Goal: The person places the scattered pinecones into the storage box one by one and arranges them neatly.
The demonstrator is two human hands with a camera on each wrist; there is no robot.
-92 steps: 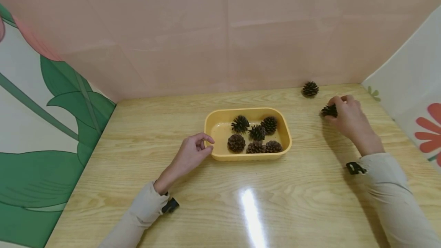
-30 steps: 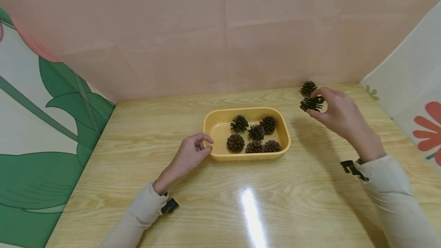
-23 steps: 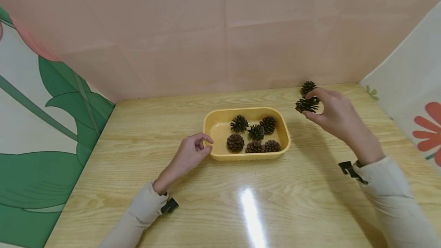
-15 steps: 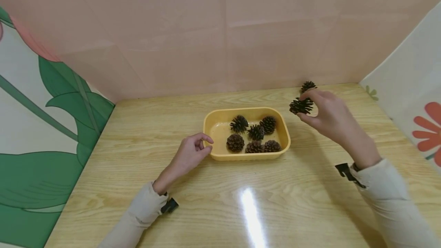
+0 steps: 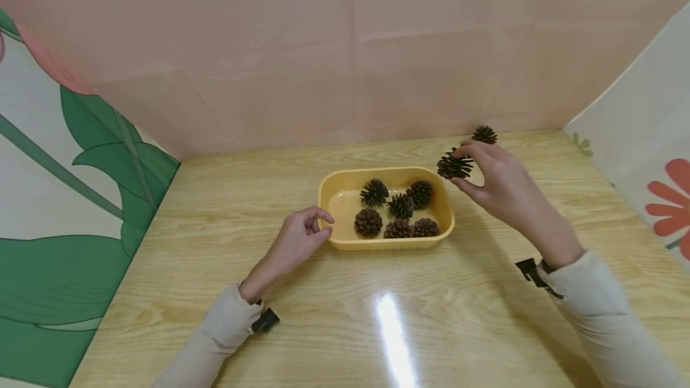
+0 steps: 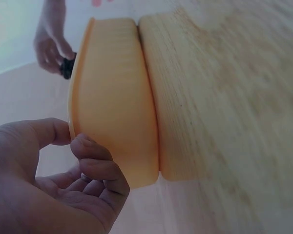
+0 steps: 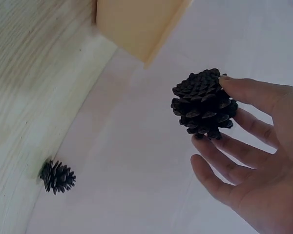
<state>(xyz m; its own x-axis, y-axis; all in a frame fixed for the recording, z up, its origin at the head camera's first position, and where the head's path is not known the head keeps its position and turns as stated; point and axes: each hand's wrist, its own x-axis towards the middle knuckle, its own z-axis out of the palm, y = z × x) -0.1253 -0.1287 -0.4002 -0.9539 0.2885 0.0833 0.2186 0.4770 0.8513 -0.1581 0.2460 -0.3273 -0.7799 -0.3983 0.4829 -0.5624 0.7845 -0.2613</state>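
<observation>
A dark pinecone (image 5: pixel 454 164) is pinched between the thumb and fingers of my right hand (image 5: pixel 504 187), held up just off the back right corner of the yellow plastic tray (image 5: pixel 388 245). The right wrist view shows the same pinecone (image 7: pixel 202 105) at the fingertips, with the tray behind it. My left hand (image 5: pixel 298 238) holds the tray's left rim; in the left wrist view, thumb and forefinger pinch the tray wall (image 6: pixel 115 97) at its edge. Inside the tray lie several pinecones (image 5: pixel 369 223), mostly toward its middle and right.
Another pinecone (image 5: pixel 484 134) lies at the table's back edge, behind my right hand. The wooden table (image 5: pixel 242 196) meets a pinkish backdrop (image 5: pixel 269 76) at the back. Printed panels stand along the left and right sides.
My right hand has picked the pinecone up from the table's right side and carried it left toward the tray. The left hand stays at the tray's rim.
</observation>
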